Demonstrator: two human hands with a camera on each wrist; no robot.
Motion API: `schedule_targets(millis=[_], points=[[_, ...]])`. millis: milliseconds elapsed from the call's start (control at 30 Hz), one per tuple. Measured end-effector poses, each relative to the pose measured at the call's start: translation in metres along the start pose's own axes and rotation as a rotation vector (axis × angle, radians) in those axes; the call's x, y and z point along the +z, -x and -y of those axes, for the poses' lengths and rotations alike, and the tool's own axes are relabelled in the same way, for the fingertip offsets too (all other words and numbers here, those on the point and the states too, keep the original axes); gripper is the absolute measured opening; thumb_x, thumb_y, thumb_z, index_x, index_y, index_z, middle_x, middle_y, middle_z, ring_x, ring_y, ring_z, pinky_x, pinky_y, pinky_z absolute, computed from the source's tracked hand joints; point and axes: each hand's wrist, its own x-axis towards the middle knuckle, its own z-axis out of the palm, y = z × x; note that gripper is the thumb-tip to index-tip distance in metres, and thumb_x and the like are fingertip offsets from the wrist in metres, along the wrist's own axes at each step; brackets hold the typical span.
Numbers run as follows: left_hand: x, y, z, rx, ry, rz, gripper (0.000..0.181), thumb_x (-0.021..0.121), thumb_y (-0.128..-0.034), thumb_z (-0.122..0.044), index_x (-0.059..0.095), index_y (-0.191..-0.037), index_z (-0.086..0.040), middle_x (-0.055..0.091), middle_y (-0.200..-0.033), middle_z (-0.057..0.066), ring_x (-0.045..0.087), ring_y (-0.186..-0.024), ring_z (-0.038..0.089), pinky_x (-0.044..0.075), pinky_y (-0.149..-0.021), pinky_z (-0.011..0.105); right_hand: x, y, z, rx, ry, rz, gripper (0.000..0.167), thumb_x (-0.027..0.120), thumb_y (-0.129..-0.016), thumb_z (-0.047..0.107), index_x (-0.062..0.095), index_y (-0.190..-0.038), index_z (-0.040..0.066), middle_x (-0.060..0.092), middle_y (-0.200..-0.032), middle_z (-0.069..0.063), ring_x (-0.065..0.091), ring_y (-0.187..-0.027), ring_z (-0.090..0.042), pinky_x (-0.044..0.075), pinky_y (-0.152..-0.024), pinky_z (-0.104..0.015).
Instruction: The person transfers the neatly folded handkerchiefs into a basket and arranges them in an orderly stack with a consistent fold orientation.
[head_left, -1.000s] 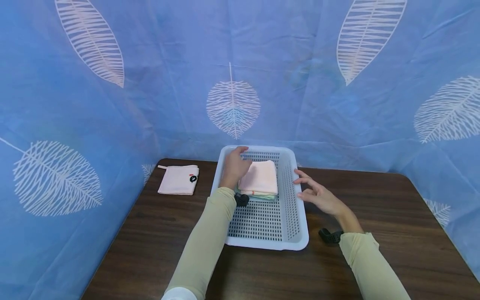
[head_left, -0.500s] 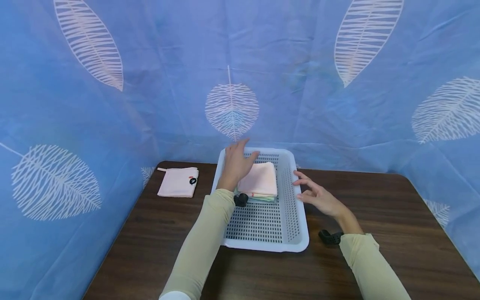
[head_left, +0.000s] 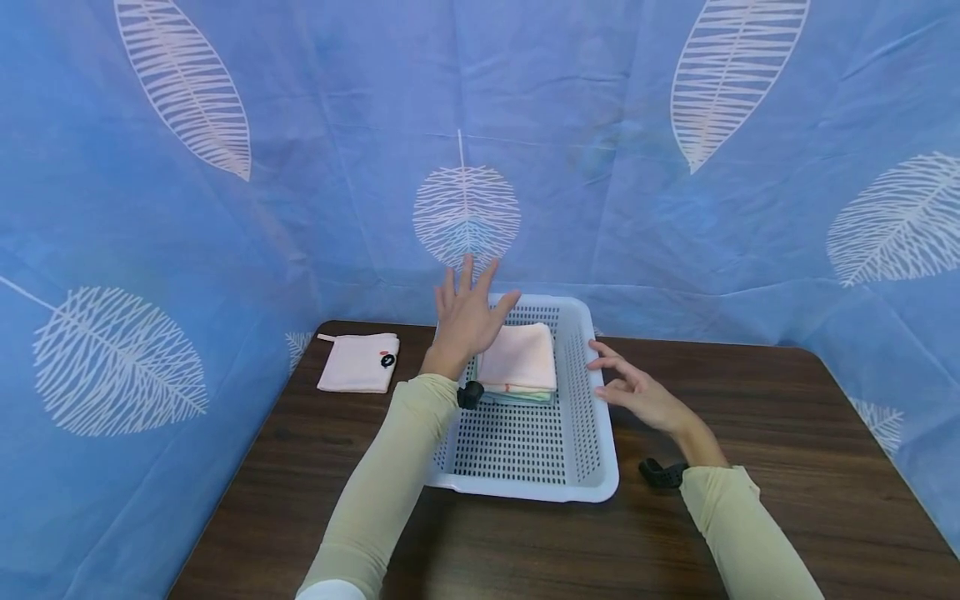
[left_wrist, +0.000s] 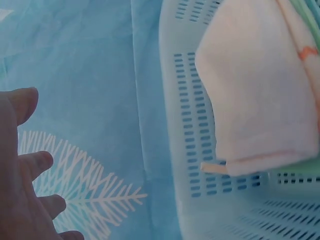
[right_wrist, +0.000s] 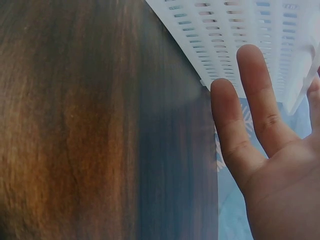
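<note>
A white perforated plastic basket (head_left: 525, 492) stands on the table with a stack of folded cloths inside. On top of that stack lies a pale pink cloth (head_left: 517, 357); greenish and cream edges show beneath it. My left hand (head_left: 471, 321) is raised over the basket's far left part, fingers spread and holding nothing. In the left wrist view, the pink cloth (left_wrist: 260, 95) lies to the right of that hand, well apart. At the basket's right rim, my right hand (head_left: 637, 396) has its fingertips by the edge; whether they touch it I cannot tell.
A second folded pink cloth (head_left: 360, 363) with a hanging loop and a black round mark lies on the dark wooden table (head_left: 300, 483), left of the basket. Behind the table hangs a blue curtain (head_left: 570, 217) with white leaf prints.
My left hand has risen from the basket's left inner side, and its fingers have spread out. The right hand has stayed by the right rim. The cloths look unmoved.
</note>
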Motion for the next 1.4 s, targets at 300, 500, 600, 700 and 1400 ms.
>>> schedule_targets(millis=[300,500,600,700,1400], points=[[-0.012,0.007,0.008,0.007,-0.076,0.002,0.072,0.038,-0.1023,-0.066,0.015,-0.164,-0.038,-0.008,-0.175,-0.002,-0.01,-0.159,0.043,-0.003,-0.123,0.07,0.0,-0.002,-0.002,0.011,0.026,-0.005,0.045,0.058,-0.105,0.017,0.041,-0.145,0.007,0.0,-0.175,-0.004,0.069,-0.112,-0.006,0.054,-0.094,-0.027],[-0.02,0.011,0.014,-0.011,-0.089,0.028,0.072,0.037,-0.1024,-0.066,0.011,-0.164,-0.04,-0.007,-0.175,0.0,-0.011,-0.158,0.047,-0.003,-0.12,0.075,-0.001,-0.001,-0.002,-0.004,0.035,-0.003,0.045,0.057,-0.105,0.015,0.04,-0.145,0.006,-0.001,-0.175,-0.005,0.069,-0.111,-0.005,0.054,-0.093,-0.026],[-0.023,0.011,0.019,-0.021,-0.111,0.04,0.073,0.034,-0.1019,-0.069,0.008,-0.164,-0.041,-0.008,-0.175,0.0,-0.012,-0.158,0.047,-0.004,-0.12,0.075,0.0,-0.002,-0.002,-0.01,0.027,0.0,0.045,0.057,-0.105,0.014,0.039,-0.146,0.004,-0.002,-0.175,-0.005,0.069,-0.111,-0.005,0.055,-0.092,-0.026],[-0.025,0.011,0.025,-0.03,-0.13,0.034,0.073,0.033,-0.1017,-0.07,0.009,-0.164,-0.04,-0.008,-0.175,0.0,-0.012,-0.158,0.048,-0.004,-0.12,0.075,0.0,-0.002,-0.002,-0.009,0.021,0.001,0.045,0.057,-0.105,0.014,0.039,-0.145,0.004,-0.002,-0.175,-0.005,0.069,-0.112,-0.007,0.056,-0.091,-0.027],[-0.034,0.025,0.091,-0.142,-0.157,0.015,0.075,0.031,-0.1035,-0.067,0.008,-0.166,-0.032,-0.007,-0.175,0.007,-0.01,-0.157,0.05,-0.003,-0.12,0.075,0.002,-0.003,-0.005,-0.026,0.048,-0.01,0.044,0.055,-0.106,0.014,0.04,-0.145,0.005,-0.001,-0.174,-0.007,0.069,-0.109,-0.006,0.054,-0.093,-0.025]])
